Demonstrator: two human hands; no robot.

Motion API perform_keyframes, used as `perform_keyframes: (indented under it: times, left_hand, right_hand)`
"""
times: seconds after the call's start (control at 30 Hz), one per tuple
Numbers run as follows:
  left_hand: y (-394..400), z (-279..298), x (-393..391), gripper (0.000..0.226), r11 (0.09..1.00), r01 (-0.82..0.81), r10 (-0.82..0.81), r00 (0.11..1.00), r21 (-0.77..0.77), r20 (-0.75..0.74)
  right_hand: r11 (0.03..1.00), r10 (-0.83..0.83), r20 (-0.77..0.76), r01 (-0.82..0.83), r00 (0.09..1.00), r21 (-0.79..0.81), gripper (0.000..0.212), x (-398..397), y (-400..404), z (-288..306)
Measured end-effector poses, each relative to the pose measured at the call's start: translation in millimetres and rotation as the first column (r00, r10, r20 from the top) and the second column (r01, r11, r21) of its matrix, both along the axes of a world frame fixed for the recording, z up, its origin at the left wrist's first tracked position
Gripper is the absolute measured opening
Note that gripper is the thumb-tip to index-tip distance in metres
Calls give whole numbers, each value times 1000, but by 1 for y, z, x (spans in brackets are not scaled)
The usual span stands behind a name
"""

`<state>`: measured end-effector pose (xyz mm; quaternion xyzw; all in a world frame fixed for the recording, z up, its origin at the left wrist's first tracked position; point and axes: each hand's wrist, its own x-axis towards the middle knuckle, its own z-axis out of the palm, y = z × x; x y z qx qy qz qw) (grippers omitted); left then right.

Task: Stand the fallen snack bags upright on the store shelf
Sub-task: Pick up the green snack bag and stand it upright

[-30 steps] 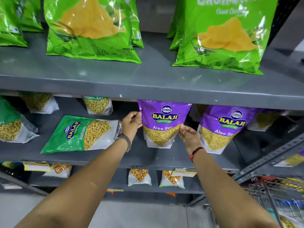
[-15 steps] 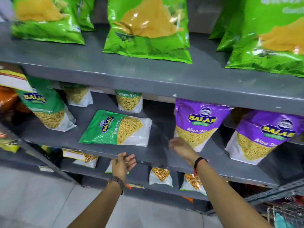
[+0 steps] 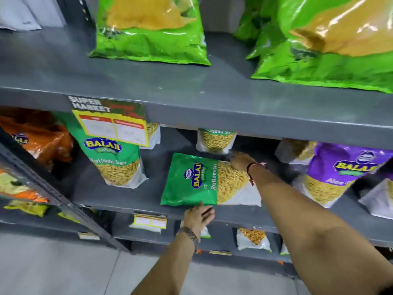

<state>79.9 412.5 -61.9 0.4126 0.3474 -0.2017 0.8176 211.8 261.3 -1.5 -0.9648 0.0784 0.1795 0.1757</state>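
A green Ratlami Sev bag (image 3: 197, 180) lies flat on its side on the grey middle shelf (image 3: 127, 201). My right hand (image 3: 241, 161) rests on the bag's far right corner, fingers bent over its top edge. My left hand (image 3: 198, 217) touches the bag's near edge at the shelf lip, fingers apart. Another green Ratlami Sev bag (image 3: 116, 158) stands upright to the left. A purple Aloo Sev bag (image 3: 338, 173) stands upright to the right.
Large green snack bags (image 3: 151, 30) lean on the upper shelf (image 3: 212, 96). A yellow price tag (image 3: 112, 126) hangs from its front edge. Orange bags (image 3: 36, 137) sit at far left. Small bags (image 3: 253, 239) stand on the lower shelf. A slanted upright (image 3: 53, 192) crosses the left.
Both hands left the purple Aloo Sev bag and moved left to the fallen green bag. The view swung left and closer with them.
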Motion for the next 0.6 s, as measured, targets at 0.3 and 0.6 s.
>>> perform_keyframes:
  times: [0.3,0.6]
  left_hand:
    - [14,-29,-6,17,954,-298,298,954,4,8]
    - [30,-5,-32,22,945,-196,136,963,262,232]
  right_hand:
    - [911,-329,-99,343,939,228,17,-36,-1,-9]
    - [725,-559,10,483,829,491,28,-138,-27,-62]
